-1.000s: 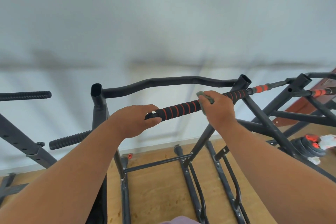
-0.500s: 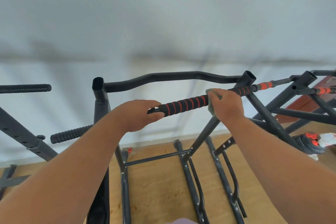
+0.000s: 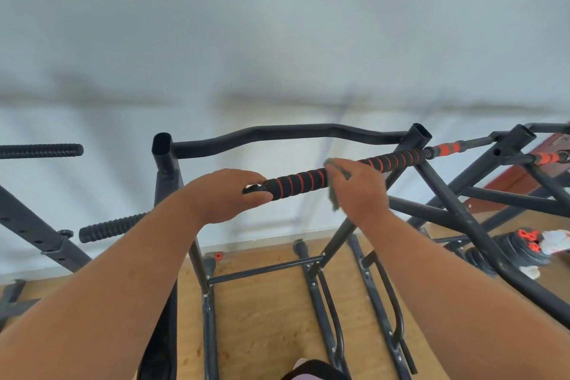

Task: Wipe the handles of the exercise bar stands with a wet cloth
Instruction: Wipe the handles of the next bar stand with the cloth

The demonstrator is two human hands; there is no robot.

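A black foam handle with red rings (image 3: 303,180) runs across the middle, rising toward the right, on a black exercise bar stand (image 3: 166,170). My left hand (image 3: 226,194) grips the handle's near left end. My right hand (image 3: 359,190) is wrapped round the handle's middle with a grey-green cloth (image 3: 334,194) pressed between palm and foam. The cloth's edges stick out above and below my fingers. More of the ringed grip (image 3: 398,159) shows to the right of my right hand.
A curved black top bar (image 3: 287,133) joins the stand's two uprights. Ribbed black grips (image 3: 111,227) jut out at the left. A second stand with orange grips (image 3: 546,159) is at the right, weight plates (image 3: 521,248) beneath it. A white wall is behind, a wooden floor below.
My right hand with the cloth slid right along the handle, then back left toward the middle. My left hand kept its hold on the handle's end.
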